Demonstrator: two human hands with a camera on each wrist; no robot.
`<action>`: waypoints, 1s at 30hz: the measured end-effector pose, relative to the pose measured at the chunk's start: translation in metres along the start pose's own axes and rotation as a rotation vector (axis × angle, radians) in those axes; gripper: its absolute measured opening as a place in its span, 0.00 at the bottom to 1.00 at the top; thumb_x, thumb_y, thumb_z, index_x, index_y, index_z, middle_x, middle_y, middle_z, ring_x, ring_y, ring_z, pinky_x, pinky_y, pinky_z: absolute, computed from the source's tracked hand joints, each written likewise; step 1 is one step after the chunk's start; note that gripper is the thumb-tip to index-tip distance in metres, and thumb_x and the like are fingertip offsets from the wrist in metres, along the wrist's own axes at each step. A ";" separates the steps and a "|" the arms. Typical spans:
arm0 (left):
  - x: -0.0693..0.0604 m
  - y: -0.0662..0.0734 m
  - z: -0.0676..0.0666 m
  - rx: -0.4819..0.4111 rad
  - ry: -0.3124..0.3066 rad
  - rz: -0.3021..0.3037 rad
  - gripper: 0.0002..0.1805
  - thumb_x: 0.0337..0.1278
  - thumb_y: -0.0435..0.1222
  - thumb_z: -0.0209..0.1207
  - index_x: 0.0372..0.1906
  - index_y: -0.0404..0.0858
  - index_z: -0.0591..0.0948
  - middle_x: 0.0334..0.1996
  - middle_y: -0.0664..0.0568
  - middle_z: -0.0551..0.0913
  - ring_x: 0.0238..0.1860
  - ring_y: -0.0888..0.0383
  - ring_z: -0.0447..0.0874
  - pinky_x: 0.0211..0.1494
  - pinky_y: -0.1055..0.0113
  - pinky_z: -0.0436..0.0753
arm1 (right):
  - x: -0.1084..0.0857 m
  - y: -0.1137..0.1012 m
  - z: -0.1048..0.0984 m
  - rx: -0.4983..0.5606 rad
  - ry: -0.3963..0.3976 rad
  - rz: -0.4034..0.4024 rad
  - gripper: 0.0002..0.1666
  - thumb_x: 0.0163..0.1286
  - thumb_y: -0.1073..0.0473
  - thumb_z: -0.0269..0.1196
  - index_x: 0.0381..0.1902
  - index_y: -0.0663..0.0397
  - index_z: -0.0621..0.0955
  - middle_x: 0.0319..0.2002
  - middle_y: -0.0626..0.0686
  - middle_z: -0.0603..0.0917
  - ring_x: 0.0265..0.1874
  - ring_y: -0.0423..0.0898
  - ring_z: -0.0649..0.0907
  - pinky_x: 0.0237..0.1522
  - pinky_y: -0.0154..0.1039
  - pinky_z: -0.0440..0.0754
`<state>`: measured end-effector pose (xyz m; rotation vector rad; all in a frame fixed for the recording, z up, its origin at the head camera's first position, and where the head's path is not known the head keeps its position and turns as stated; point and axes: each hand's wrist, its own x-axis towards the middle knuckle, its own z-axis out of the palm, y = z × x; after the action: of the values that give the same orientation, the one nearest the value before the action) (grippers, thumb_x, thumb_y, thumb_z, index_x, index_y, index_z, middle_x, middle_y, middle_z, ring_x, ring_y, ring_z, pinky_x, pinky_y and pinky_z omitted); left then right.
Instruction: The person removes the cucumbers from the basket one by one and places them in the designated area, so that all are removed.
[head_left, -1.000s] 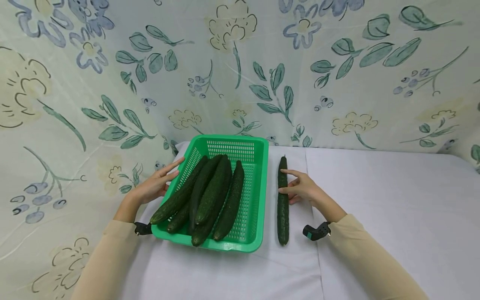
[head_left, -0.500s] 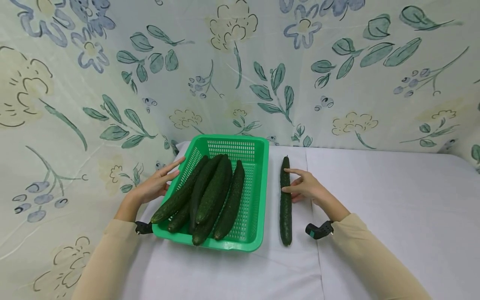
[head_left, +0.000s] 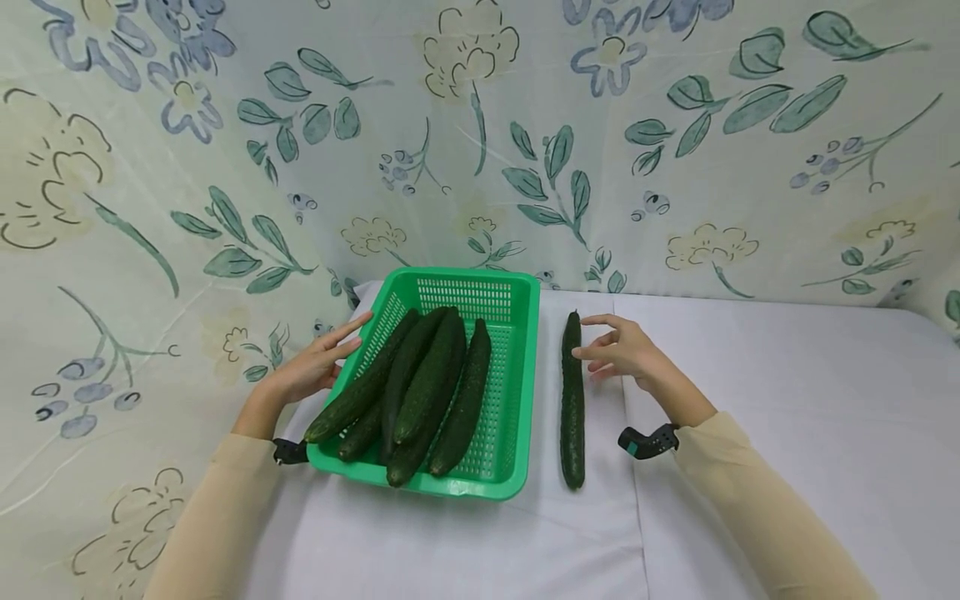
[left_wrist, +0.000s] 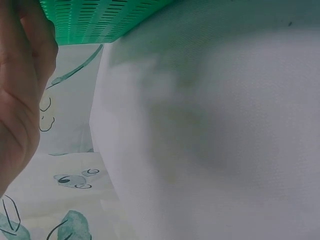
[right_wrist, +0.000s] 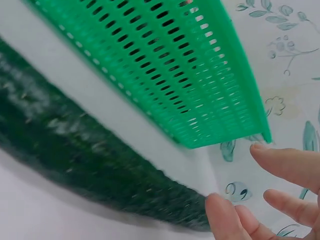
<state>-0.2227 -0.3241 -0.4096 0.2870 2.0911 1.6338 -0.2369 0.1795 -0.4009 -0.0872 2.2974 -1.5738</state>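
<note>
A lone cucumber [head_left: 573, 425] lies lengthwise on the white cloth, just right of the green plastic basket [head_left: 532, 375]. My right hand [head_left: 628, 354] hovers by its far end with fingers spread and nothing gripped. In the right wrist view the thumb [right_wrist: 222, 217] is close to that cucumber's [right_wrist: 85, 150] tip; whether they touch I cannot tell. Several more cucumbers [head_left: 427, 392] are piled in the basket, toward its left side. Against the basket's left wall rests my left hand [head_left: 303, 372], its fingers extended; the left wrist view shows it beside the slotted wall [left_wrist: 95, 20].
White cloth [head_left: 787, 417] covers the table and stretches off to the right. A floral curtain [head_left: 600, 167] hangs behind the table and along its left side. Black bands with cameras [head_left: 648, 442] sit on both wrists.
The lone cucumber shifted slightly right with my right hand on it. Since then that hand has let go and moved a little farther away and right. My left hand stays at the basket.
</note>
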 end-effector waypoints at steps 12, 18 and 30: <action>0.001 0.002 0.001 -0.007 0.002 -0.003 0.30 0.82 0.46 0.40 0.80 0.63 0.48 0.74 0.44 0.56 0.21 0.59 0.75 0.26 0.68 0.76 | -0.003 -0.053 -0.010 0.134 -0.030 -0.059 0.39 0.71 0.63 0.66 0.75 0.59 0.63 0.59 0.70 0.70 0.39 0.57 0.85 0.41 0.51 0.85; 0.001 0.001 0.001 -0.006 -0.004 0.005 0.30 0.81 0.47 0.41 0.80 0.63 0.48 0.75 0.45 0.52 0.18 0.60 0.67 0.24 0.69 0.72 | -0.001 -0.075 0.001 0.163 -0.040 -0.095 0.37 0.70 0.64 0.66 0.73 0.62 0.65 0.56 0.69 0.71 0.35 0.54 0.86 0.41 0.50 0.85; -0.001 0.001 0.001 -0.019 0.002 -0.002 0.30 0.81 0.47 0.41 0.80 0.64 0.49 0.70 0.43 0.63 0.24 0.59 0.79 0.29 0.66 0.80 | 0.016 -0.101 0.037 0.244 -0.103 -0.091 0.36 0.70 0.66 0.65 0.72 0.63 0.65 0.55 0.65 0.75 0.41 0.59 0.85 0.45 0.55 0.83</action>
<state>-0.2213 -0.3232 -0.4084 0.2769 2.0761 1.6525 -0.2552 0.1037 -0.3243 -0.2087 2.0330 -1.8373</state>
